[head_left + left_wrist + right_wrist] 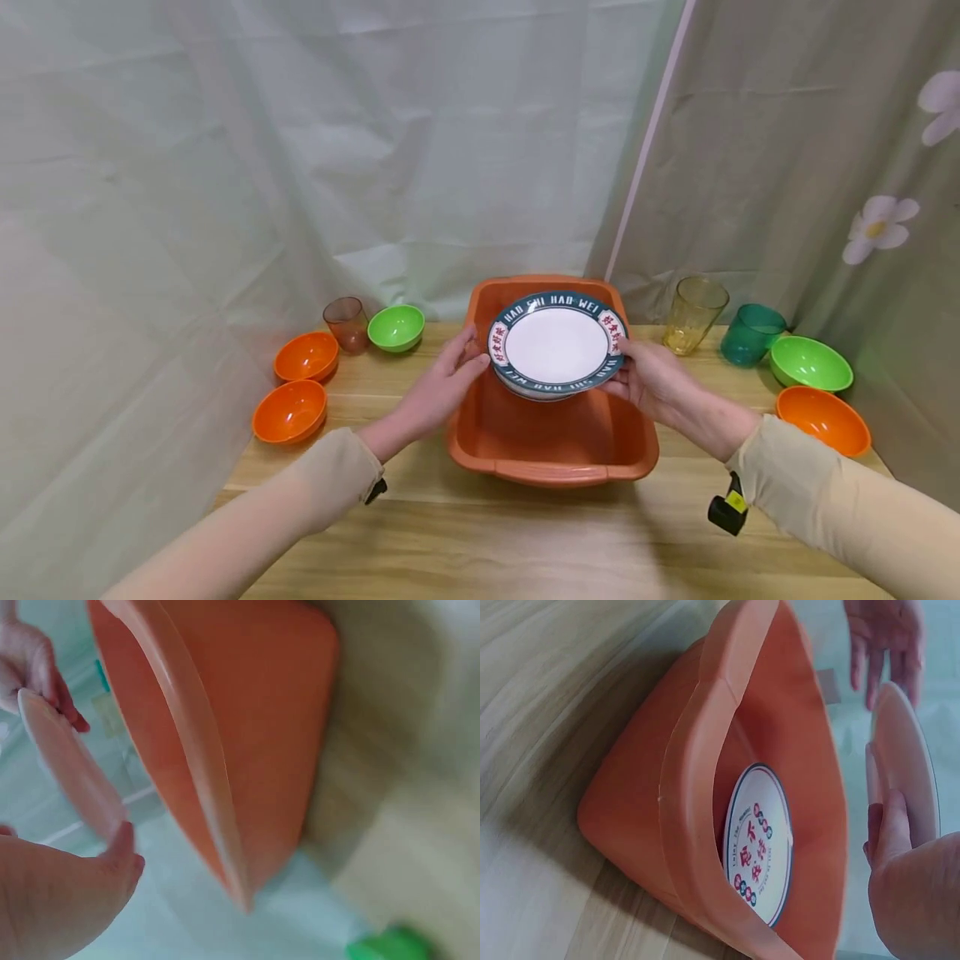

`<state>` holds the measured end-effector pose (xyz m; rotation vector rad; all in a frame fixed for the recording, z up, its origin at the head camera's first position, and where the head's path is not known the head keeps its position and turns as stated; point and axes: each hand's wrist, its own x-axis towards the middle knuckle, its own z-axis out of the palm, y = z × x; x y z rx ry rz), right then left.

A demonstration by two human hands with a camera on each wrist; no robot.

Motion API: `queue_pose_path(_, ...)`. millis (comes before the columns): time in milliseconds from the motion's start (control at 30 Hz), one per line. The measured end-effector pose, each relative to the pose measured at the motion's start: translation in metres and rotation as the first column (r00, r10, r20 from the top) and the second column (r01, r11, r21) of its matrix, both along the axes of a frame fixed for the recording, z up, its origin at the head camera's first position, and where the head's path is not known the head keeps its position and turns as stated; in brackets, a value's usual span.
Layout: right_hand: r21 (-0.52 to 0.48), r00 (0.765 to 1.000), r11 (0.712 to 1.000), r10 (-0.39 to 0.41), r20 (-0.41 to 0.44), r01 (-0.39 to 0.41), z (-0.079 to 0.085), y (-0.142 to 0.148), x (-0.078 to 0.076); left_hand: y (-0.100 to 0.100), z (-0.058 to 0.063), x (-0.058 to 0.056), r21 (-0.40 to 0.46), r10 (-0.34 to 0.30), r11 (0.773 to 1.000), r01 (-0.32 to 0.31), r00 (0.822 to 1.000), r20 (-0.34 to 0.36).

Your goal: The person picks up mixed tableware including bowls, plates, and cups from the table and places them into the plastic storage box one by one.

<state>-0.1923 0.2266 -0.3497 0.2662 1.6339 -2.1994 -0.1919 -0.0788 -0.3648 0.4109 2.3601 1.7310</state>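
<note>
A white oval plate (557, 346) with a dark green lettered rim is held above the orange tub (555, 442). My right hand (663, 383) pinches its right edge, thumb on the rim and fingers underneath. At the plate's left edge is my left hand (438, 392), its fingers extended and thumb tip close by the rim. The right wrist view shows those left fingers (889, 645) straight and spread beside the plate's far end. Inside the tub leans another white plate (757, 847) with red characters, largely hidden by the held plate in the head view.
On the left are two orange bowls (290, 412), a brownish cup (347, 325) and a green bowl (396, 328). To the right stand a yellow glass (694, 317), a teal cup (752, 335), a green bowl (811, 363) and an orange bowl (823, 421). Curtains (450, 150) hang behind.
</note>
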Motion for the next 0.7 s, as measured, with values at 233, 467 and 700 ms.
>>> queue_pose_path(233, 0.074, 0.999, 0.997, -0.033, 0.015, 0.031, -0.002, -0.007, -0.01, -0.016, 0.006, 0.008, -0.557, -0.259, 0.83, 0.037, 0.909, -0.326)
queue_pose_path(467, 0.126, 0.997, 0.99, -0.069, 0.039, 0.063, -0.01, -0.019, -0.025, -0.012, 0.001, 0.018, -0.807, -0.451, 0.591, -0.015, 0.823, -0.345)
queue_pose_path(700, 0.127, 0.997, 0.99, -0.067, 0.048, 0.06, -0.023, -0.029, -0.038, -0.007, -0.004, 0.021, -0.837, -0.459, 0.548, -0.01, 0.832, -0.311)
